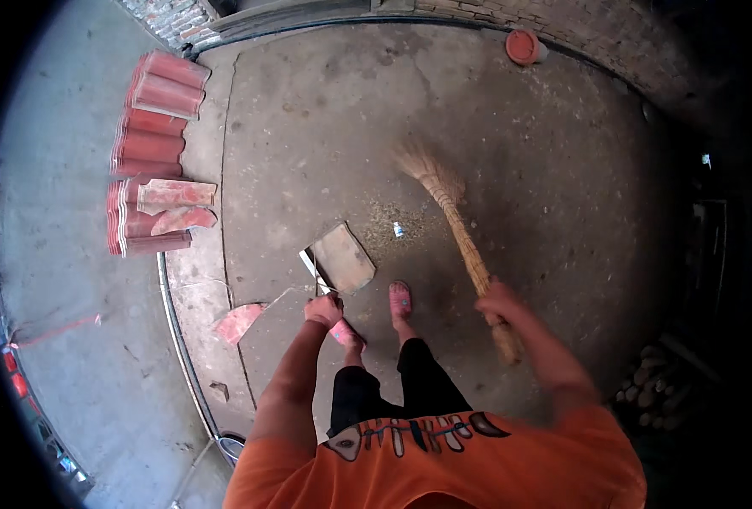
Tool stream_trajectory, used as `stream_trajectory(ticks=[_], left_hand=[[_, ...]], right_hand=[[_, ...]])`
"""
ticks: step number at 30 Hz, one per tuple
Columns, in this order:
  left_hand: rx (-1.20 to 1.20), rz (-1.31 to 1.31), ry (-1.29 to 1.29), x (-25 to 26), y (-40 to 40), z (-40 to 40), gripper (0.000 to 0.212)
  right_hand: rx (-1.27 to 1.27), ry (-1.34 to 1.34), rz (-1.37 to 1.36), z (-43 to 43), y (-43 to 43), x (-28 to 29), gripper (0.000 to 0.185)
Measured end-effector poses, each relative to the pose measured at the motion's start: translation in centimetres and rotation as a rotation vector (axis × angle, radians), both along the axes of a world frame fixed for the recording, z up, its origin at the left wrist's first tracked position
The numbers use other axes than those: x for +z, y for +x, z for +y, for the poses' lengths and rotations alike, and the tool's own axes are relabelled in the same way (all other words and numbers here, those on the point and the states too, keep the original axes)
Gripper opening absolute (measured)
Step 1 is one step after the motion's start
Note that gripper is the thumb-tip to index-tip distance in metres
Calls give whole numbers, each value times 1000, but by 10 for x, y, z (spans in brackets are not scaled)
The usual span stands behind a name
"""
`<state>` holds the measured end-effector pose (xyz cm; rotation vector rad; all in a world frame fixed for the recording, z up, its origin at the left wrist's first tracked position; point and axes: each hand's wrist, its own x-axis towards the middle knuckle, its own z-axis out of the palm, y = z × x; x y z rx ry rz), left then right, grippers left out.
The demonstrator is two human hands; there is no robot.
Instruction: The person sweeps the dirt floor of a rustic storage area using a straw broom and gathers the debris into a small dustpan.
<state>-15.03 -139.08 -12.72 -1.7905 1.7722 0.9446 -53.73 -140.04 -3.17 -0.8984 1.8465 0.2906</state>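
My right hand [502, 299] grips the bound handle of a straw broom [462, 232]. The broom's splayed bristles are blurred and reach up the floor, beyond a scattered pile of debris [382, 223]. In that pile lies a small white and blue item [398, 230], too small to name. My left hand [324, 309] is closed around the upright handle of a dustpan [343, 257]. The dustpan rests on the floor just left of the debris, in front of my feet. Its pan looks flat and dusty, and my fist hides the handle's top.
Stacked red roof tiles [156, 146] line the left ledge, and a broken red piece [239, 322] lies nearer my left side. By the far brick wall [471, 13] sits a red-topped bucket [524, 48]. Cut logs [646, 388] are piled in shadow at the right.
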Motion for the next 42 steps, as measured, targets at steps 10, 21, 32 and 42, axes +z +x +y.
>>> stream_trajectory(ticks=[10, 21, 32, 42], left_hand=[[-41, 24, -14, -24, -28, -38, 30], [-105, 41, -34, -25, -17, -36, 29], [-161, 57, -14, -20, 35, -26, 28], [-261, 79, 102, -18, 14, -4, 32]], right_hand=[[24, 128, -450, 113, 102, -96, 79], [13, 119, -795, 154, 108, -70, 65], [136, -68, -171, 135, 21, 25, 48], [-486, 409, -761, 157, 165, -58, 25]])
